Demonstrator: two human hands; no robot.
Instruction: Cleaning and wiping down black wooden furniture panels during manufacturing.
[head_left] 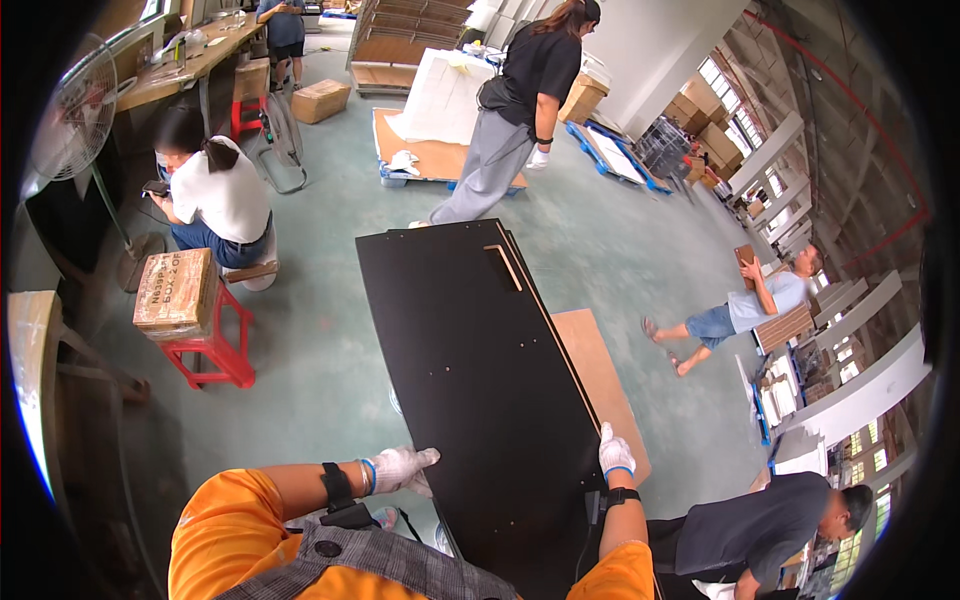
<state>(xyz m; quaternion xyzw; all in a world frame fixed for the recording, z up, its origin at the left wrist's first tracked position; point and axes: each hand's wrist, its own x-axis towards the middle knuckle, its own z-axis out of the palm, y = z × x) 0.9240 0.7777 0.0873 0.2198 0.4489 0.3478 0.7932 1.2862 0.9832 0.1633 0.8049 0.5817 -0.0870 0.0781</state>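
A long black panel [470,370] stretches away in front of me. It has several small holes and an L-shaped slot by its far right corner. A second layer shows along its far and right edges. My left hand [400,470], in a white knit glove, grips the near left edge with its thumb toward the top face. On the right edge, my right hand [616,452], also gloved, is closed with its thumb pointing up and forward. The fingers under both edges are partly hidden. To the right of the panel, lower down, a brown board [600,385] sticks out.
At the left, a taped carton [176,290] rests on a red stool [222,345], near a seated person [220,200] and a standing fan [75,110]. A person in black [530,90] stands beyond the panel. Another person [750,530] bends close at the right.
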